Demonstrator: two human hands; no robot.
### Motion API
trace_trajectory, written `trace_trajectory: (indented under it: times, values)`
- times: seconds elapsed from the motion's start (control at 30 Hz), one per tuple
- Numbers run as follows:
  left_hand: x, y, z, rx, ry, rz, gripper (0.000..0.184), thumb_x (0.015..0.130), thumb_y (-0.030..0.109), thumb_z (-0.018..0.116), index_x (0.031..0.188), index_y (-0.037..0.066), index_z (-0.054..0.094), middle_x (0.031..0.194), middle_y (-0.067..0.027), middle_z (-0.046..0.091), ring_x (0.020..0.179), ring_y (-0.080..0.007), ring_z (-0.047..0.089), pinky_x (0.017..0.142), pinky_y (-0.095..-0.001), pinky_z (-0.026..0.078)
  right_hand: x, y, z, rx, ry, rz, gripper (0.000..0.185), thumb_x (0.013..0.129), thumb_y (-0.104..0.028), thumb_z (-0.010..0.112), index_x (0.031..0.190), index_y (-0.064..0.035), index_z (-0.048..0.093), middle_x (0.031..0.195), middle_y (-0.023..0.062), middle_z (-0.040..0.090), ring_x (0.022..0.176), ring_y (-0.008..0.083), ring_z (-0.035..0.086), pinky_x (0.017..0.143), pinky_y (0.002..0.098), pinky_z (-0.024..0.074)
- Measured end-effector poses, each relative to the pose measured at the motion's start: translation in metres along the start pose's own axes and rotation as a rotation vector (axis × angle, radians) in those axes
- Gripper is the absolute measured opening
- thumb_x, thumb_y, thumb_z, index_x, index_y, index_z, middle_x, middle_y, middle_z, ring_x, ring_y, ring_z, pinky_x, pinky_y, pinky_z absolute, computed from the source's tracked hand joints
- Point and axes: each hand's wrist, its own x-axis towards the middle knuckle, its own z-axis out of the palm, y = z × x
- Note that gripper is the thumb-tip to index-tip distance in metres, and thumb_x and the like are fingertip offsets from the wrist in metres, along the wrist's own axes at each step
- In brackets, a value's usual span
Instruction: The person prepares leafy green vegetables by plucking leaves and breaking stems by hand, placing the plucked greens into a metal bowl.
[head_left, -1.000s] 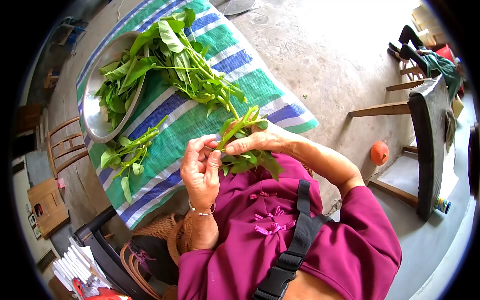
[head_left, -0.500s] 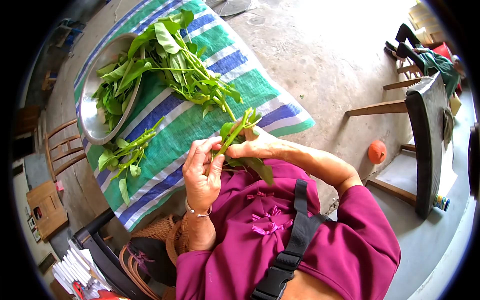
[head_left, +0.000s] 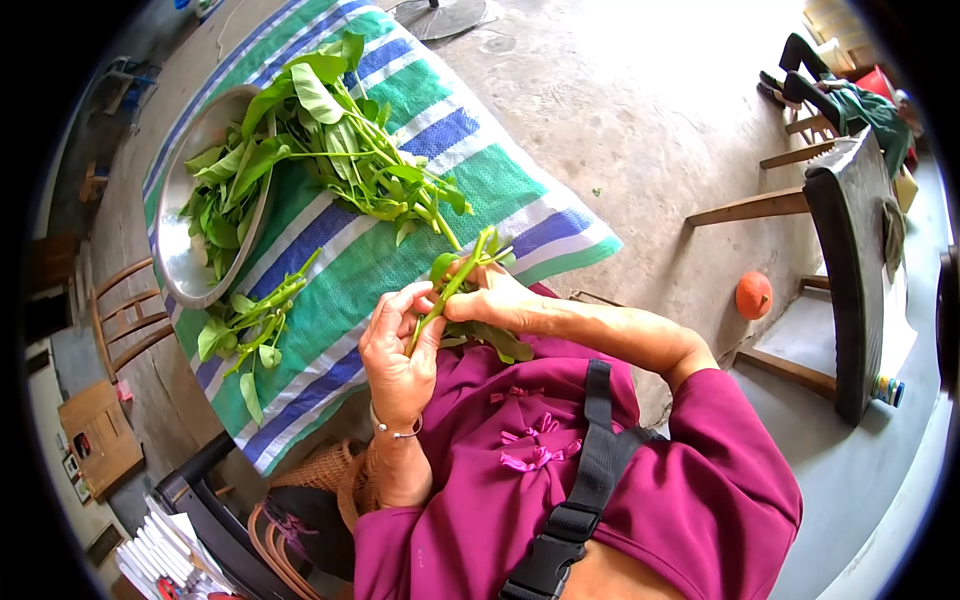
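Note:
Both hands work on a leafy green stem (head_left: 462, 270) that looks like water spinach, held above my lap at the edge of the striped cloth. My left hand (head_left: 397, 335), a bracelet at its wrist, pinches the lower part of the stem between thumb and fingers. Wrapped round the stem higher up is my right hand (head_left: 495, 300), with leaves hanging beneath it. A large pile of leafy greens (head_left: 370, 165) lies on the striped cloth (head_left: 500, 195). Picked leaves fill a metal bowl (head_left: 183, 265). A smaller heap of stems (head_left: 262, 320) lies nearer to me.
A wooden chair (head_left: 130, 315) stands at the left. At the right are a dark-backed chair (head_left: 840, 300), an orange pumpkin-like object (head_left: 754, 296) on the floor and a seated person (head_left: 865, 105). A woven bag (head_left: 330, 470) sits beside my left side.
The stem has slid or turned in my fingers, and more of its lower end shows below the left thumb. The whole view has shifted slightly.

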Motion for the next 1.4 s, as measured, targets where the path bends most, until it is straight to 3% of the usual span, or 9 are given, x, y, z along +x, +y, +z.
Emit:
trace_trajectory:
  times: [0.13, 0.2, 0.5, 0.73, 1.07, 1.13, 1.2, 1.27, 1.4]
  values:
    - [-0.001, 0.0, 0.001, 0.029, -0.015, -0.03, 0.033, 0.08, -0.005, 0.063, 0.112, -0.001, 0.052, 0.088, 0.0002, 0.052, 0.076, -0.0031, 0.051, 0.065, -0.0134, 0.042, 0.001, -0.001, -0.008, 0.103, -0.099, 0.067, 0.019, 0.067, -0.016, 0.063, 0.081, -0.0047, 0.056, 0.077, 0.0009, 0.054, 0.074, 0.0102, 0.048, 0.068, 0.0254, 0.0394]
    - [-0.002, 0.002, 0.002, -0.135, -0.025, -0.125, 0.035, 0.081, -0.005, 0.063, 0.113, -0.001, 0.051, 0.088, 0.0002, 0.052, 0.077, -0.0032, 0.052, 0.067, -0.0134, 0.042, 0.002, 0.003, -0.008, 0.171, -0.107, 0.073, 0.018, 0.067, -0.015, 0.062, 0.08, -0.0048, 0.056, 0.075, -0.0002, 0.054, 0.071, 0.0098, 0.047, 0.065, 0.0249, 0.0388]
    - [-0.001, 0.004, 0.005, -0.273, -0.032, -0.183, 0.035, 0.08, -0.006, 0.062, 0.113, -0.001, 0.051, 0.089, -0.0002, 0.052, 0.072, -0.0022, 0.051, 0.059, -0.0122, 0.039, -0.001, 0.002, -0.014, 0.11, -0.122, 0.08, 0.016, 0.066, -0.013, 0.06, 0.08, -0.0051, 0.058, 0.072, 0.0003, 0.054, 0.07, 0.01, 0.048, 0.063, 0.026, 0.039]
    - [-0.002, -0.001, -0.001, -0.328, -0.044, -0.234, 0.033, 0.08, -0.004, 0.063, 0.111, 0.0, 0.054, 0.088, 0.0006, 0.053, 0.071, -0.0012, 0.049, 0.062, -0.013, 0.041, 0.0, -0.003, -0.017, -0.044, -0.182, 0.006, 0.021, 0.067, -0.016, 0.061, 0.083, -0.004, 0.06, 0.074, 0.0025, 0.057, 0.072, 0.0115, 0.05, 0.065, 0.0293, 0.0406]
    - [0.0, -0.007, -0.009, -0.589, -0.06, -0.309, 0.03, 0.081, -0.001, 0.063, 0.11, -0.001, 0.053, 0.089, -0.002, 0.057, 0.058, -0.0026, 0.046, 0.046, -0.0148, 0.036, 0.009, 0.006, -0.019, -0.192, -0.273, 0.039, 0.021, 0.067, -0.02, 0.061, 0.079, -0.0028, 0.059, 0.072, 0.0021, 0.055, 0.068, 0.0116, 0.048, 0.06, 0.0287, 0.0391]
    - [0.001, -0.011, -0.01, -0.619, -0.035, -0.286, 0.03, 0.082, 0.0, 0.062, 0.11, -0.001, 0.053, 0.09, -0.0028, 0.058, 0.054, -0.0032, 0.044, 0.044, -0.0153, 0.034, 0.003, 0.001, -0.016, -0.259, -0.258, -0.08, 0.018, 0.07, -0.018, 0.06, 0.081, -0.0038, 0.06, 0.071, -0.0003, 0.054, 0.068, 0.01, 0.048, 0.059, 0.0273, 0.0391]
    - [0.001, -0.014, -0.01, -0.697, 0.008, -0.32, 0.03, 0.082, 0.001, 0.062, 0.111, -0.001, 0.053, 0.09, -0.0029, 0.058, 0.053, -0.0031, 0.042, 0.045, -0.0149, 0.034, -0.001, 0.002, -0.013, -0.001, -0.236, 0.007, 0.016, 0.074, -0.017, 0.06, 0.084, -0.0047, 0.061, 0.072, -0.0023, 0.054, 0.067, 0.0077, 0.047, 0.06, 0.0255, 0.0393]
    - [0.001, -0.016, -0.01, -0.695, 0.011, -0.322, 0.031, 0.083, 0.002, 0.061, 0.113, -0.001, 0.051, 0.09, -0.0039, 0.058, 0.052, -0.0033, 0.042, 0.045, -0.0149, 0.034, 0.002, 0.003, -0.017, -0.04, -0.273, -0.018, 0.016, 0.076, -0.017, 0.061, 0.086, -0.0048, 0.06, 0.074, -0.0029, 0.056, 0.067, 0.0059, 0.048, 0.06, 0.023, 0.04]
    - [0.0, -0.022, -0.014, -0.852, 0.006, -0.356, 0.033, 0.087, 0.006, 0.058, 0.117, 0.0, 0.048, 0.09, -0.0064, 0.057, 0.05, -0.0035, 0.039, 0.043, -0.0142, 0.031, 0.006, 0.01, -0.019, 0.201, -0.379, 0.141, 0.016, 0.076, -0.017, 0.063, 0.083, -0.0033, 0.06, 0.072, -0.0024, 0.056, 0.066, 0.006, 0.051, 0.06, 0.0207, 0.0406]
